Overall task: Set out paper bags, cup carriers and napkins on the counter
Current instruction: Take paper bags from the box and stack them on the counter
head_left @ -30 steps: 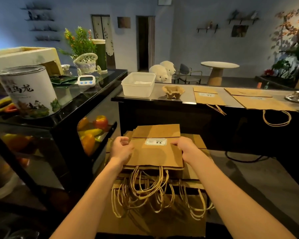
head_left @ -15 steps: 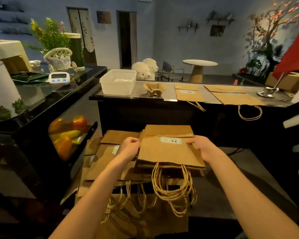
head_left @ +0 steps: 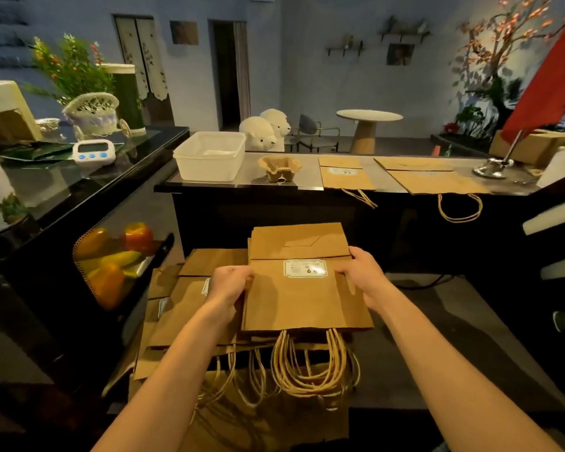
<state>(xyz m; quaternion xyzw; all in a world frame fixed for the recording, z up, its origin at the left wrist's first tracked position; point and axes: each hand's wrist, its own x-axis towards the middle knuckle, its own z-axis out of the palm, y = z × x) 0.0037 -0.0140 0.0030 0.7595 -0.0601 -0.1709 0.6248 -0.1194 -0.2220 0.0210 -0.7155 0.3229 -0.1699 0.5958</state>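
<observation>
left hand (head_left: 230,283) clamps the left edge of the bundle of paper bags (head_left: 304,305), fingers curled tight together round it. right hand (head_left: 364,278) grips the opposite edge, thumb lying flat on top beside the white label (head_left: 304,268); the other fingers go underneath and can't be seen. the bundle sits level between both hands, in front of the dark counter (head_left: 252,184) and well below its top.

under and to the left, a loose pile of bags (head_left: 190,301) lies fanned out, one overlapping the next. up on the counter there's a white plastic tub (head_left: 209,159), a pulp cup carrier (head_left: 279,168) just beside it, then a small flat bag (head_left: 344,174) and a larger flat bag (head_left: 434,179), both with handles dangling over the near edge. the counter's front wall stands between the bundle and that surface. on the left, a glass case with peppers (head_left: 111,259), and a digital timer (head_left: 93,151) on top.

the bags are brown kraft, folded flat, bottom flaps turned up at the far end, twisted paper handles (head_left: 310,367) hanging in a thick loop off the near end.
</observation>
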